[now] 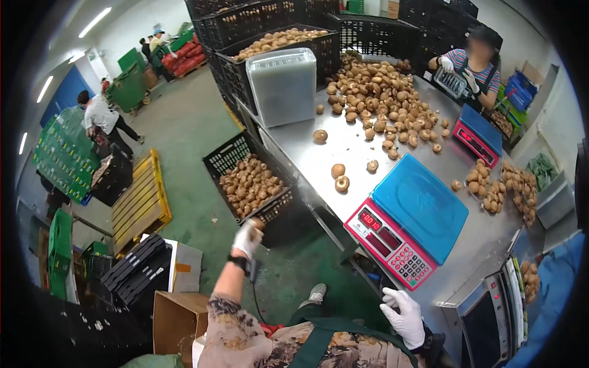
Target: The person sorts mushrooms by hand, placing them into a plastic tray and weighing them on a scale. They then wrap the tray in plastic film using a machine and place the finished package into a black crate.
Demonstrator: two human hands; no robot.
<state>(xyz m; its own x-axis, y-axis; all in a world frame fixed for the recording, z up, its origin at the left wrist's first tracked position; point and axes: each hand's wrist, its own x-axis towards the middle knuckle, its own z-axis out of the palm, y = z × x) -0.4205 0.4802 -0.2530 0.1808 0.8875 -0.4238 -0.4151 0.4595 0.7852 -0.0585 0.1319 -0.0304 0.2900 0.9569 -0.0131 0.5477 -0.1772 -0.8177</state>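
Steel counter (319, 168), black crate (230, 154), and our left hand (246, 240) around one brown mushroom (258, 222)

The counter spreads ahead of us, from twelve o'clock round to four. At two o'clock, on its other side, we see a co-worker (489, 75). A heap of mushrooms (380, 92) covers the counter's far part, between one and two o'clock. The crate sits lower than the counter at nine o'clock, just beside its edge, with many mushrooms inside. At twelve o'clock we have a tall stack of clear trays (282, 89) standing on the counter. Our nearer scale (420, 208), blue on top with red digits lit, is at four o'clock; a second scale (481, 130) stands just past two. Bagged mushrooms (491, 191) lie at three o'clock. The co-worker holds clear plasticware (451, 84).

Both our hands wear white gloves. The left, past seven o'clock, has its fingers closed on the brown mushroom, near the crate's six o'clock side; whether it touches the crate we cannot tell. Our right hand (405, 316), at five o'clock near the nearer scale, has its fingers loosely spread and bent, holding nothing.
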